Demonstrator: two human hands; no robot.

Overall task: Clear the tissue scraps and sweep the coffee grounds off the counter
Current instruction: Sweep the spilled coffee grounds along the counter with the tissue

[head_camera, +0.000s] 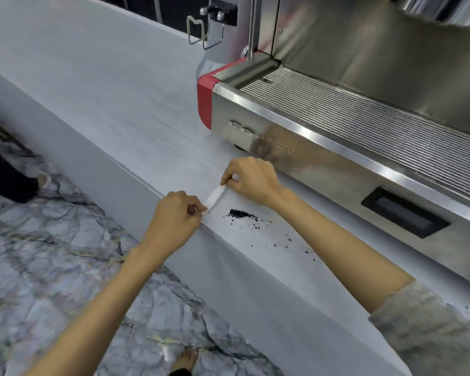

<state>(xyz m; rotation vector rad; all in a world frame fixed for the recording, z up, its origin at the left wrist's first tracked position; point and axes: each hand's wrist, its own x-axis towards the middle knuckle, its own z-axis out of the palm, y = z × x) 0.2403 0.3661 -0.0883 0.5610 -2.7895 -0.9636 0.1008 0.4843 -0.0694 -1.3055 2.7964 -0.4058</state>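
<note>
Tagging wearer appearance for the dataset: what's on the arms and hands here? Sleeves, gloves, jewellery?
Both hands bare: left hand and right hand show no gloves, rings or watch. Right arm has a grey knit sleeve pushed up toward the elbow. No sleeve shows on the left forearm.

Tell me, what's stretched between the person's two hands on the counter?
In the head view, a rolled strip of white tissue spans from the left hand to the right hand, both pinching its ends.

Both hands (213, 196) pinch rolled tissue (215, 197) beside coffee grounds (240, 213).
</note>
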